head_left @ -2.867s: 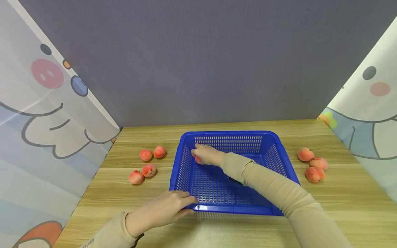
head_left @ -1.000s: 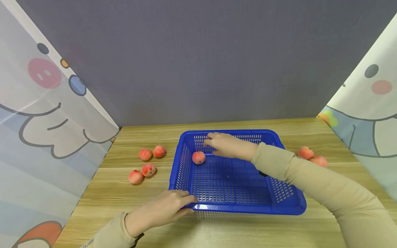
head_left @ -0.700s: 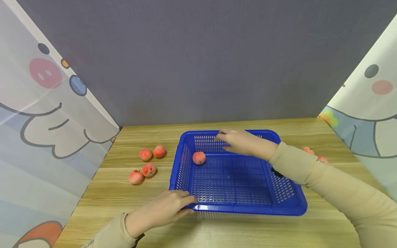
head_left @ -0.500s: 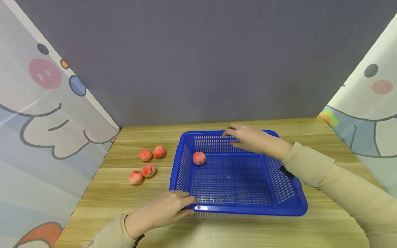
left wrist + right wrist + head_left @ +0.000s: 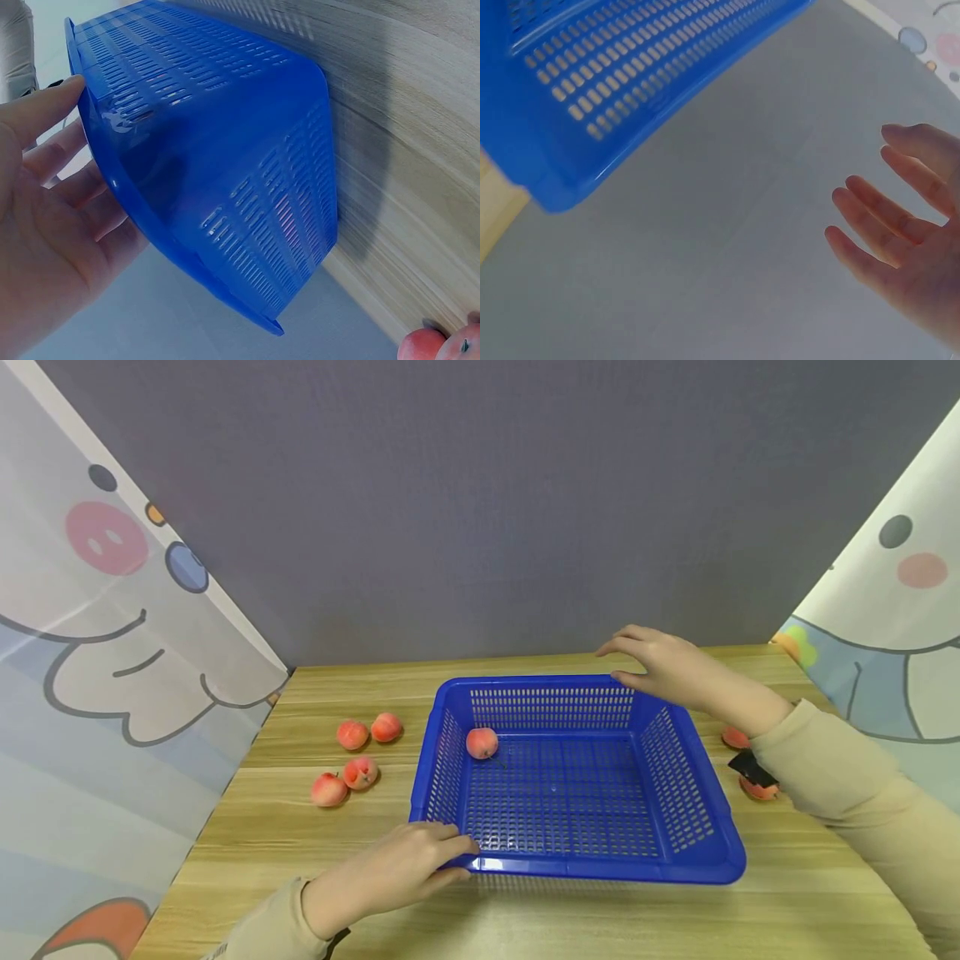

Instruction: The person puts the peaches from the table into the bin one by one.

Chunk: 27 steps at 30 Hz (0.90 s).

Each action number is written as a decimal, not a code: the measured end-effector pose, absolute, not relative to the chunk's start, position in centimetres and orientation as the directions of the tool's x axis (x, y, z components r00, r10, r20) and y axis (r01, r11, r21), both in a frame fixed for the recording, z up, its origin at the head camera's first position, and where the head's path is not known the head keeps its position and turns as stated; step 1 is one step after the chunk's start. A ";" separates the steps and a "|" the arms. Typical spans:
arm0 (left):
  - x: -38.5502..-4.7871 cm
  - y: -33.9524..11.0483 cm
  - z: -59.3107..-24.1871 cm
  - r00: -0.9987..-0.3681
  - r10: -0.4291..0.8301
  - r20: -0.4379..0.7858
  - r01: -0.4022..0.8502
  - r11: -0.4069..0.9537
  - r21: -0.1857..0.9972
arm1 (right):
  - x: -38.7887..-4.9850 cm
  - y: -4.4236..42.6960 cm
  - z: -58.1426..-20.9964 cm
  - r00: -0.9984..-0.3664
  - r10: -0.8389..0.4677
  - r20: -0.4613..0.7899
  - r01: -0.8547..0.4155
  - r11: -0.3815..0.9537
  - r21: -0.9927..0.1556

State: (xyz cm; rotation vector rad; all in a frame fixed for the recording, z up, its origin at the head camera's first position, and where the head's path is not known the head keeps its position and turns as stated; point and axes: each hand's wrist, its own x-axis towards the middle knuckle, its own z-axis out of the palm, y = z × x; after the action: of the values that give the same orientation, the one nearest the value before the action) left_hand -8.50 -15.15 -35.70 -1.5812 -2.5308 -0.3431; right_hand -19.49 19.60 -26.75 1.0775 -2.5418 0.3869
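A blue plastic basket (image 5: 585, 867) with slotted walls stands on the wooden table. One red-and-yellow peach (image 5: 482, 743) lies inside, near its back left corner. At the front left corner my left hand (image 5: 401, 864) grips the rim between thumb and fingers, and the left wrist view shows this hand (image 5: 60, 217) at the basket's edge. My right hand (image 5: 667, 664) is raised over the back right corner, fingers loosely spread and holding nothing. In the right wrist view that hand (image 5: 907, 247) is apart from the basket wall (image 5: 622, 90).
Several peaches (image 5: 361, 772) lie on the table left of the basket. More peaches (image 5: 759, 789) lie to the right, partly hidden by my right wrist with its black strap (image 5: 752, 770). A grey panel (image 5: 480, 527) rises behind the table; cartoon-printed sheets (image 5: 112, 610) flank it.
My right hand let go of the peach in the basket's back left, then rose and moved right, over and beyond the back right rim. My left hand stayed on the rim.
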 end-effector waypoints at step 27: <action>-8.6 -15.1 -36.1 -0.423 0.866 0.266 0.906 0.402 0.132 | -18.6 29.3 -29.0 -0.821 -0.424 0.383 -0.515 0.839 -0.176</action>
State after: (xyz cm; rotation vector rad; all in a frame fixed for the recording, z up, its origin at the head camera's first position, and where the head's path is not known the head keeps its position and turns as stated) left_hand -8.62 -15.14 -36.08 -1.5921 -2.4967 -0.3851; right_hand -18.63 29.30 -29.05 0.7079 -2.6872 0.3905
